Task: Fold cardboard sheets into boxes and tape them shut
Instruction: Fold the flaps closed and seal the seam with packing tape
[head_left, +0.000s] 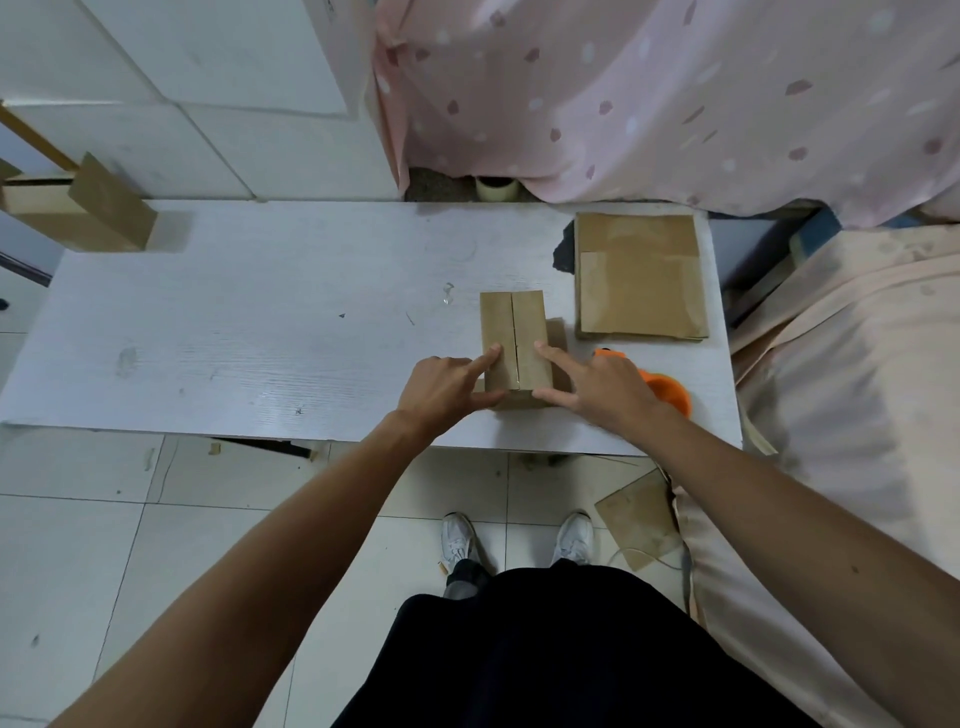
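Two flaps (496, 319) meet along a centre seam (514, 332) on top of the box (527, 338), and both hands pin them down. The left hand (447, 387) lays a straight forefinger on the left flap with its thumb against the near face, and the right hand (597, 387) mirrors it on the right flap. Neither hand is curled round anything; they only press. The box stands on the table (260, 322) right under the fingertips, near the front edge. To do this step well, I judge, the flaps should sit flush, with the seam closed and no overlap, before any tape goes on. One hand would then have to hold both flaps while the other fetches the orange dispenser (670, 395), which lies just right of the right hand and is partly hidden by it (a short reach, luckily). Lifting off too soon would probably let the flaps spring up. Beyond the right hand lies a stack of flat sheets (641, 275); far to the left of the left hand stands a second box (111, 213). The table is white, grained and scuffed, with a dark chip beside the sheets. Past it hangs a pink spotted curtain (623, 104) with a tape roll (497, 188) under its hem. Below the arms is a pale tiled floor (78, 519), with a cardboard scrap (641, 525) lying beside a peach-covered bed (857, 415).
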